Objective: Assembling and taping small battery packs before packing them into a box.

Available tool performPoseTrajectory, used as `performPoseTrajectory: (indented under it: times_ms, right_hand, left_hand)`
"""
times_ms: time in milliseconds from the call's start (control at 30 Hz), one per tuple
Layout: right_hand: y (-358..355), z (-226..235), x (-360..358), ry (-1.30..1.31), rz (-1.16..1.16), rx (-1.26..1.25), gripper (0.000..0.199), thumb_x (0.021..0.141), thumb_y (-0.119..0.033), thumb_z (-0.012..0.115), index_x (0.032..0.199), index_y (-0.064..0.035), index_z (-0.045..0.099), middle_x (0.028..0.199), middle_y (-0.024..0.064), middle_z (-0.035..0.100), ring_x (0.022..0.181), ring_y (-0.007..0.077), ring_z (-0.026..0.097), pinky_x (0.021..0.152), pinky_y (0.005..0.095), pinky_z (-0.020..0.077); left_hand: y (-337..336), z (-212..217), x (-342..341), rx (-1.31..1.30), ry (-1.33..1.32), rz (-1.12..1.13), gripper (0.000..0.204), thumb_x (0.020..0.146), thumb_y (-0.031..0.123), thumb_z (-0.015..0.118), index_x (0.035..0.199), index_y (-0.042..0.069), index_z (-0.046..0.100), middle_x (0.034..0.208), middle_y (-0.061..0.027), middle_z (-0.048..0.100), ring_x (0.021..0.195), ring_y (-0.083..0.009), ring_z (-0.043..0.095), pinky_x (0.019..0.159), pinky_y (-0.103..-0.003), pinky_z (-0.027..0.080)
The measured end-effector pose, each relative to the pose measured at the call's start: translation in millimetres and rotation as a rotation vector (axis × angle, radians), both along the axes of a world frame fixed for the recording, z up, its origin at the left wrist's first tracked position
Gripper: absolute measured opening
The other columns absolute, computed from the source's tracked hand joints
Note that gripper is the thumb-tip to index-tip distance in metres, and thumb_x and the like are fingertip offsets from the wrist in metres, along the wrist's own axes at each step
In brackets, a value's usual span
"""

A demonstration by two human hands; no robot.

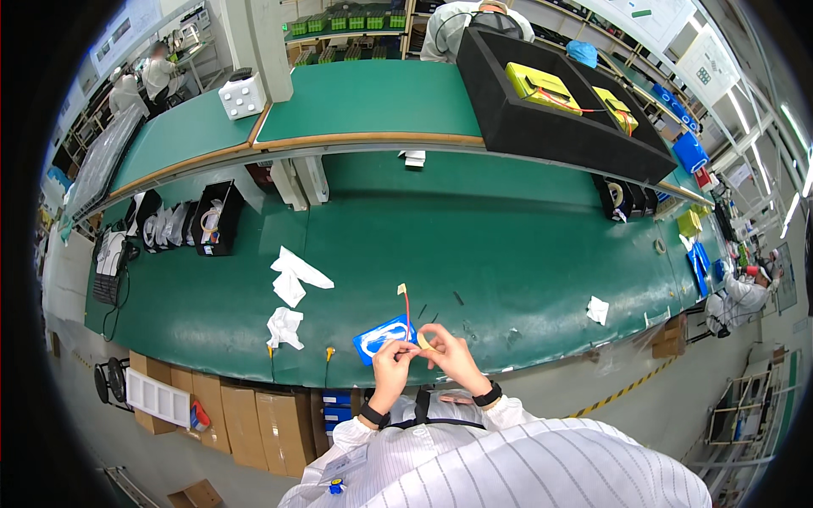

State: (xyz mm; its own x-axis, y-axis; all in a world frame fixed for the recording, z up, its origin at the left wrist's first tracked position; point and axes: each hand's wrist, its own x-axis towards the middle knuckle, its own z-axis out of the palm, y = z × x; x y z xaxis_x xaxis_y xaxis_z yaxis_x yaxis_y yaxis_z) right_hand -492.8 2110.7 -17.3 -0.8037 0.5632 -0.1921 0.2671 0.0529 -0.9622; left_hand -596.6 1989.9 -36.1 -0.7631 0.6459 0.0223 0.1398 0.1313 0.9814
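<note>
At the lower centre of the frame, the left hand and right hand pinch yellow tape over a blue battery pack on the green desk.

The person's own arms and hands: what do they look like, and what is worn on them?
Both hands, left hand and right hand, are bare, without gloves. Each wrist carries a black band. The forearms are bare; white sleeves with thin dark stripes end at about the elbows.
</note>
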Motion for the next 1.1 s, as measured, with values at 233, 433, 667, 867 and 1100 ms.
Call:
performPoseTrajectory:
  times_ms: [233, 433, 667, 867, 1100]
  right_hand:
    - [7.1, -9.3, 13.3, 0.028, -0.219, -0.122, 0.011, 0.089, -0.006, 0.068, 0.096, 0.0014, 0.066, 0.076, 0.0053, 0.067, 0.055, 0.0081, 0.059, 0.051, 0.0224, 0.0455]
    - [0.9, 10.7, 1.1, 0.098, -0.208, -0.235, 0.012, 0.093, -0.009, 0.065, 0.097, 0.0020, 0.064, 0.076, 0.0057, 0.066, 0.055, 0.0073, 0.057, 0.049, 0.0212, 0.0448]
    - [-5.2, 22.9, -12.9, 0.082, -0.187, -0.165, 0.012, 0.094, -0.011, 0.066, 0.095, 0.0009, 0.064, 0.074, 0.0006, 0.064, 0.055, 0.0044, 0.054, 0.049, 0.0195, 0.0419]
    - [-3.5, 13.4, -19.2, 0.056, -0.184, -0.080, 0.014, 0.092, -0.013, 0.068, 0.092, 0.0009, 0.065, 0.073, -0.0007, 0.065, 0.062, 0.0031, 0.055, 0.051, 0.0192, 0.0413]
    - [-1.2, 12.8, -20.6, 0.008, -0.174, -0.008, 0.018, 0.091, -0.016, 0.070, 0.091, 0.0016, 0.068, 0.073, 0.0060, 0.071, 0.066, 0.0080, 0.064, 0.057, 0.0243, 0.0475]
  left_hand:
    - [4.5, -2.2, -10.0, 0.237, 0.005, 0.006, 0.029, 0.089, 0.003, 0.066, 0.118, 0.000, 0.065, 0.085, -0.0058, 0.063, 0.077, -0.0137, 0.059, 0.073, -0.026, 0.048]
    - [0.0, -11.5, -8.6, 0.201, -0.103, -0.057, 0.015, 0.094, 0.002, 0.059, 0.107, -0.001, 0.065, 0.091, -0.0090, 0.069, 0.080, -0.0164, 0.067, 0.072, -0.029, 0.052]
    - [-0.5, -1.9, -7.9, 0.100, -0.094, -0.022, 0.011, 0.091, 0.001, 0.063, 0.102, -0.003, 0.061, 0.079, -0.0100, 0.072, 0.071, -0.0154, 0.070, 0.069, -0.027, 0.053]
    - [1.3, -1.1, -7.3, 0.104, -0.068, -0.033, 0.011, 0.088, -0.002, 0.065, 0.099, -0.003, 0.062, 0.080, -0.0101, 0.072, 0.072, -0.0157, 0.071, 0.066, -0.026, 0.054]
    - [1.8, -7.1, -6.9, 0.108, -0.005, -0.031, 0.017, 0.087, -0.001, 0.068, 0.103, -0.003, 0.066, 0.081, -0.0109, 0.072, 0.072, -0.0170, 0.072, 0.068, -0.026, 0.055]
